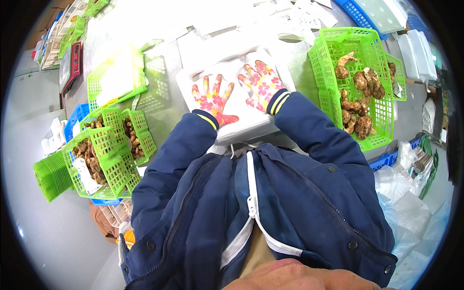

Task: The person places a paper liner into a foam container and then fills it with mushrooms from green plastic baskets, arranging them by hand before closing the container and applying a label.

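Note:
A white foam box (243, 132) stands on the metal table directly before me, with a white sheet or liner (237, 95) across its inside. Palm down on this white surface lies my left hand (212, 101), in a floral-patterned glove with fingers spread. My right hand (264, 85) wears a matching glove and rests flat on the right part of the same surface, fingers apart. Neither hand holds anything. Whatever is beneath the liner is hidden. To the right, a green plastic basket (385, 108) contains several brown, knobbly mushrooms (363, 127).
Left of me, green baskets (108, 145) hold more mushrooms (88, 156), with a paper slip among them. A digital scale (71, 67) and another green basket (95, 85) stand farther back. Papers with writing (302, 18) lie at the far side. Plastic bags (402, 195) fill the lower right.

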{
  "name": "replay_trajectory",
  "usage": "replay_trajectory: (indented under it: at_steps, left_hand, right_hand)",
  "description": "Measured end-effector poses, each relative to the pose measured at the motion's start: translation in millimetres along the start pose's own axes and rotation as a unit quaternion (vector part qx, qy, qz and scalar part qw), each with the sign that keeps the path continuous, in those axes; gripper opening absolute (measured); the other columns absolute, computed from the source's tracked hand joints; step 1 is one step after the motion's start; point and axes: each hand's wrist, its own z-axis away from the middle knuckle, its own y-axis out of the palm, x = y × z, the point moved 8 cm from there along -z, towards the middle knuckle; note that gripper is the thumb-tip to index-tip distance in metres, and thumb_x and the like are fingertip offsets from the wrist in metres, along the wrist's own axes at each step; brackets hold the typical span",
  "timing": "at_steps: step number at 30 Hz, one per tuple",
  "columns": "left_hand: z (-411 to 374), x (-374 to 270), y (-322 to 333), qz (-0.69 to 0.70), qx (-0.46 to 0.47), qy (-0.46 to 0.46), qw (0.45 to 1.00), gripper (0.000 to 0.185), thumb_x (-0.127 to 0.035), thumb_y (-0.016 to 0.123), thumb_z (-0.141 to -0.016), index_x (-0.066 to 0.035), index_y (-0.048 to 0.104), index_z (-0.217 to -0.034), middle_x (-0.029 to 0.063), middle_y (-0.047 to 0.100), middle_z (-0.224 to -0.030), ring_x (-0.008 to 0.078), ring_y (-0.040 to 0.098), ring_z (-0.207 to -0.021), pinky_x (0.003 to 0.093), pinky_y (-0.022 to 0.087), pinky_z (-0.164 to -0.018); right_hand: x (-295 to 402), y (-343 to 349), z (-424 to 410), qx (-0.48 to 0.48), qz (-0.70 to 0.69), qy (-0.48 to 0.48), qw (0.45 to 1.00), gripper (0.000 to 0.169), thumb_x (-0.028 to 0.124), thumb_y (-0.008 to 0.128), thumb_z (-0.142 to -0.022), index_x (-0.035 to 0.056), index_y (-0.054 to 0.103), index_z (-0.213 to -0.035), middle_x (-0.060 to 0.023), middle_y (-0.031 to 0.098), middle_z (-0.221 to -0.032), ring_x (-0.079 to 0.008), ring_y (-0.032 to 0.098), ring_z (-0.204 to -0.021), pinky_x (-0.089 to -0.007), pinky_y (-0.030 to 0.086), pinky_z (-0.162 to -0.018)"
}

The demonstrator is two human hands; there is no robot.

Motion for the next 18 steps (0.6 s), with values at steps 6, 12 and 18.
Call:
replay_trajectory:
  at_steps: [6, 12, 18]
  left_hand:
    - [-1.2, 0.7, -7.0, 0.035, -0.021, -0.004, 0.999, 0.108, -0.063, 0.072, -0.055, -0.022, 0.026, -0.143, 0.0141, 0.014, -0.151, 0.0436, 0.011, -0.136, 0.0631, 0.014, -0.103]
    - [-3.1, -10.0, -0.1, -0.002, 0.041, -0.004, 0.999, 0.108, -0.058, 0.074, -0.059, -0.021, 0.021, -0.145, 0.013, 0.012, -0.151, 0.0429, 0.007, -0.137, 0.0622, 0.017, -0.103]
    - [10.7, -4.4, -15.0, 0.045, -0.036, -0.006, 0.998, 0.107, -0.052, 0.077, -0.057, -0.016, 0.025, -0.143, 0.016, 0.016, -0.149, 0.0441, 0.013, -0.136, 0.0593, 0.017, -0.105]
  right_hand:
    - [-9.3, 3.9, -3.8, -0.009, -0.045, -0.007, 0.999, 0.065, 0.042, 0.05, -0.081, 0.014, 0.036, -0.139, -0.0138, 0.029, -0.145, -0.0358, 0.021, -0.135, -0.0445, 0.012, -0.112]
    - [1.4, -23.7, 36.0, 0.068, -0.023, 0.042, 0.996, 0.06, 0.042, 0.04, -0.086, 0.008, 0.04, -0.135, -0.0153, 0.028, -0.146, -0.0289, 0.023, -0.136, -0.0415, 0.012, -0.112]
    - [-78.9, -159.0, 238.5, -0.502, -0.115, 0.207, 0.832, 0.058, 0.013, 0.062, -0.079, 0.0002, 0.04, -0.131, -0.0192, 0.048, -0.125, -0.0325, 0.047, -0.114, -0.0389, 0.039, -0.098]
